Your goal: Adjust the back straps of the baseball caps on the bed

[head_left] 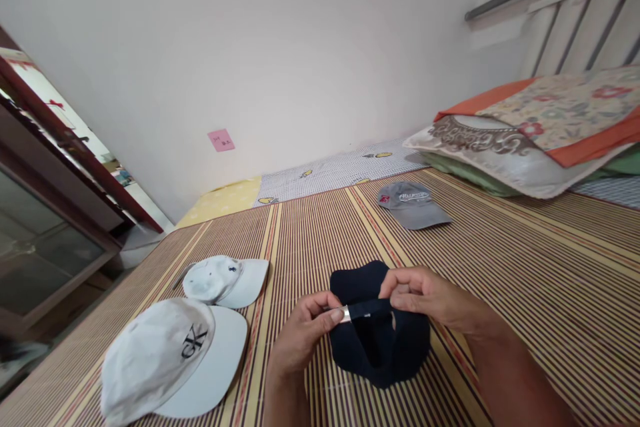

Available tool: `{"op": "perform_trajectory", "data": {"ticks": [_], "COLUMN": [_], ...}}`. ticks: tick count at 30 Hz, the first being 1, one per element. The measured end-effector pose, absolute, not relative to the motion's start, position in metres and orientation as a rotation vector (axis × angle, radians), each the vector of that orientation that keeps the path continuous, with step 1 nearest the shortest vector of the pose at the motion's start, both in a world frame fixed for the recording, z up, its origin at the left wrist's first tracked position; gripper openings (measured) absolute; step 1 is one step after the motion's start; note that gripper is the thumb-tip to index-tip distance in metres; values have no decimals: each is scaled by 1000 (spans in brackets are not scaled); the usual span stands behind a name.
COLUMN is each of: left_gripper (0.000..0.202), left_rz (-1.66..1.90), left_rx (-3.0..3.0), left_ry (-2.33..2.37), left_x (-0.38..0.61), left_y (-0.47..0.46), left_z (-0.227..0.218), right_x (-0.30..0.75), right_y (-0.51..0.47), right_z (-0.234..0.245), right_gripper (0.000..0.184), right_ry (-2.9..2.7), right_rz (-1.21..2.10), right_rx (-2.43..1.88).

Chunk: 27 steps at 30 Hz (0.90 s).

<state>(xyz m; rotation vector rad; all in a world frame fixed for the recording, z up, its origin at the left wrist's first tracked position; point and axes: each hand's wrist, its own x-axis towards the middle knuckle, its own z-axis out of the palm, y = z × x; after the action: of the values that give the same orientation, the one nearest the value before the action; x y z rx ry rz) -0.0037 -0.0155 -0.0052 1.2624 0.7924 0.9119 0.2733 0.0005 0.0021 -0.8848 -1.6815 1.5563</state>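
fingers of the left hand pinch shut on the silver tip of the strap of a dark blue cap; the right hand pinches the same strap further along. the cap lies on the bed's striped mat, near a white ck cap and a smaller white cap at left, with a grey cap well beyond.

Bamboo mat lies on bed. Held cap sits near centre on the mat, left hand pinching its strap's left end, right hand the right end. CK cap near left, small-logo cap just behind it. Far cap behind held cap. Pillows stacked far right, before headboard. Sticky note on wall behind. Cabinet left of bed.
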Motion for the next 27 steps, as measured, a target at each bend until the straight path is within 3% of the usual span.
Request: {"op": "perform_trajectory", "data": {"ticks": [8, 21, 27], "left_gripper": [42, 37, 39], "left_rz": [1013, 883, 916], "left_rx": [1210, 1407, 1427], "left_ry": [798, 838, 893], "left_x": [-4, -5, -12], "left_y": [-15, -17, -17], "left_z": [-4, 0, 0], "right_x": [274, 242, 254], "right_y": [2, -17, -9], "right_z": [4, 28, 25], "right_gripper": [41, 19, 19], "right_ry": [-1703, -1913, -1923], "right_rz": [1477, 1405, 1340], "right_rx": [-887, -994, -1040]}}
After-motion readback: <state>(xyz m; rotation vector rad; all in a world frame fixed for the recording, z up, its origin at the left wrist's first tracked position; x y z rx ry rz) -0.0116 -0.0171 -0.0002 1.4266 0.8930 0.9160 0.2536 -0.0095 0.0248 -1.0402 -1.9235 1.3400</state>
